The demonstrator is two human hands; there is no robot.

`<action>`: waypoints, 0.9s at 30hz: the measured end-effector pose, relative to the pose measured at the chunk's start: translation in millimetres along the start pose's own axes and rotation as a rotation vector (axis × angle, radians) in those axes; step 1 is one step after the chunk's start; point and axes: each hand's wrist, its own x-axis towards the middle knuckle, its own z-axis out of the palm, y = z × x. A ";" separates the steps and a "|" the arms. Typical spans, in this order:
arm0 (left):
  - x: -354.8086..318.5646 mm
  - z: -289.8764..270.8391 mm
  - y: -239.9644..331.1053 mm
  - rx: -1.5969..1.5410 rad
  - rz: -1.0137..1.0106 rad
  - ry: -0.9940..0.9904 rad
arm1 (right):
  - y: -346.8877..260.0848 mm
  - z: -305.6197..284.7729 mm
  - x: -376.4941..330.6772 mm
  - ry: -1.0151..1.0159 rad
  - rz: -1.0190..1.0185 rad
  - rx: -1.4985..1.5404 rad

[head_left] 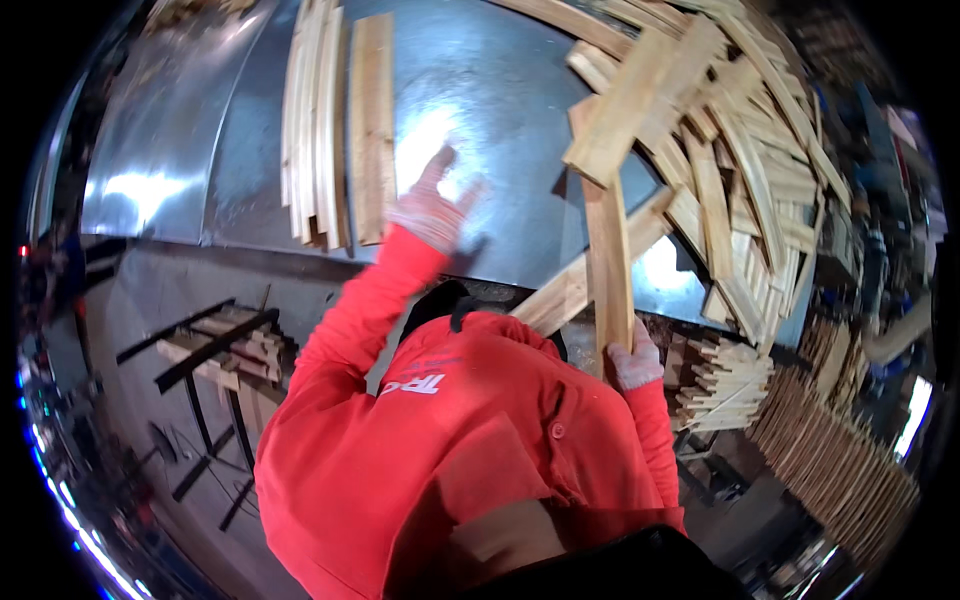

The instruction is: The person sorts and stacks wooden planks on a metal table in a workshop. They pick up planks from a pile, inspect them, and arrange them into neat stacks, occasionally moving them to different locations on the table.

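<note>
My left hand (pixel 435 208), in a pale glove, reaches over the shiny metal table (pixel 490 120) with its fingers spread and nothing in them. A single flat wooden board (pixel 373 130) lies just left of it, beside a row of narrow wooden slats (pixel 315 120) laid lengthwise. At the table's near edge on the right, my right hand (pixel 636 358) grips the near end of a long wooden board (pixel 610 260). That board's far end is hidden beneath another plank (pixel 622 125). A further slanting board (pixel 555 293) passes behind the held one.
A jumbled heap of boards (pixel 730 180) covers the table's right side. Stacked wood pieces (pixel 725 385) and a pile of thin sticks (pixel 840 450) stand below right. On the left, a black metal stand (pixel 205 410) stands by more wood pieces (pixel 245 340).
</note>
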 end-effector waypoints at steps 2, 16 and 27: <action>10.1 -89.5 5.9 0.428 0.013 0.457 | -13.9 -4.2 3.1 -0.065 -0.026 -0.165; 70.6 -168.9 -36.6 1.030 -0.682 0.494 | -89.7 -105.8 73.5 -0.347 -0.841 -0.708; 52.4 -202.2 -43.5 0.952 -0.547 0.515 | -295.7 281.7 184.6 -0.398 -0.513 -0.150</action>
